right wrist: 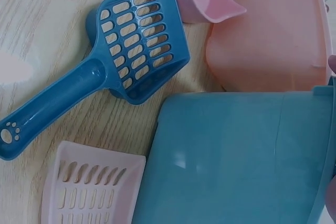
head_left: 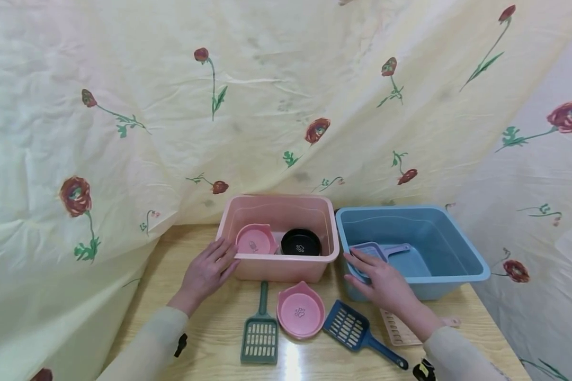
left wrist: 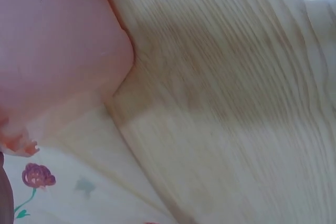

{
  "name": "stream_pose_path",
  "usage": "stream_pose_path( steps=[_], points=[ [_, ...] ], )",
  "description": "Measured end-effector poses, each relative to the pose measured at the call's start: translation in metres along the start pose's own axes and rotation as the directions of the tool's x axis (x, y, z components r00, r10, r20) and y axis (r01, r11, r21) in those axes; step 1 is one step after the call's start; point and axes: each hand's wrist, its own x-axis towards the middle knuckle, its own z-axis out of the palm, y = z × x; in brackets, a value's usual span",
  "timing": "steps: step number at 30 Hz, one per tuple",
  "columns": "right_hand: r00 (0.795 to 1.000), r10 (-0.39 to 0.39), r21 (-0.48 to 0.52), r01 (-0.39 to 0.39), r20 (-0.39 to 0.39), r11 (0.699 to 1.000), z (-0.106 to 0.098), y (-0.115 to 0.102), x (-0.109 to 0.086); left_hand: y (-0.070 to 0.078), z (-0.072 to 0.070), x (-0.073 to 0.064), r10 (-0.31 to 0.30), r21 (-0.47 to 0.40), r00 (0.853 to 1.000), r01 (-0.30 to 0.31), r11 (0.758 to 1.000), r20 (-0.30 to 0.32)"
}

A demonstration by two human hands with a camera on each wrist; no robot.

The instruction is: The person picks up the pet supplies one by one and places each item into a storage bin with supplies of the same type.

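My left hand (head_left: 209, 272) rests its extended fingers at the front left corner of a pink bin (head_left: 276, 271). Inside that bin are a pink cat-eared bowl (head_left: 255, 239) and a black bowl (head_left: 299, 238). On the right, my right hand (head_left: 387, 281) lies over the near left rim of a blue bin (head_left: 434, 291), fingers mostly straight. Its fingertips overlap a lavender litter scoop (head_left: 399, 249) inside that bin in the head view. Only bits of fingers show at the edges of both wrist views.
On the wooden table before the bins lie a green litter scoop (head_left: 263, 304), another pink cat-eared bowl (head_left: 301, 328), a dark blue litter scoop (right wrist: 63, 95) and a pale pink litter scoop (right wrist: 94, 156), partly under my right forearm. A flowered cloth (head_left: 267, 106) hangs behind.
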Motion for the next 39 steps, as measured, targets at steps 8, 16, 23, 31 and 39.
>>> stream_pose_path(
  steps=[8,16,23,31,39],
  points=[
    [0.999,-0.042,-0.022,0.041,-0.03,0.999,-0.006,-0.004,0.0,-0.004,-0.001,0.001,0.061,0.029,0.998,-0.061,0.998,-0.004],
    [0.969,-0.196,-0.049,0.191,-0.15,0.98,-0.023,-0.026,0.003,-0.001,0.0,0.003,0.074,0.059,0.997,-0.074,0.996,0.003],
    [0.973,-0.222,0.059,0.225,-0.058,0.973,-0.034,-0.06,0.008,0.003,0.002,0.002,0.034,0.063,0.999,-0.034,0.997,-0.003],
    [0.919,-0.186,0.393,0.037,0.347,0.919,-0.032,-0.073,0.02,0.008,0.002,0.0,-0.007,0.083,1.0,0.006,0.997,0.008],
    [0.885,-0.166,0.489,-0.077,0.434,0.869,-0.02,-0.067,0.029,0.009,0.004,0.001,-0.016,0.078,1.0,0.016,0.997,-0.006]
  ],
)
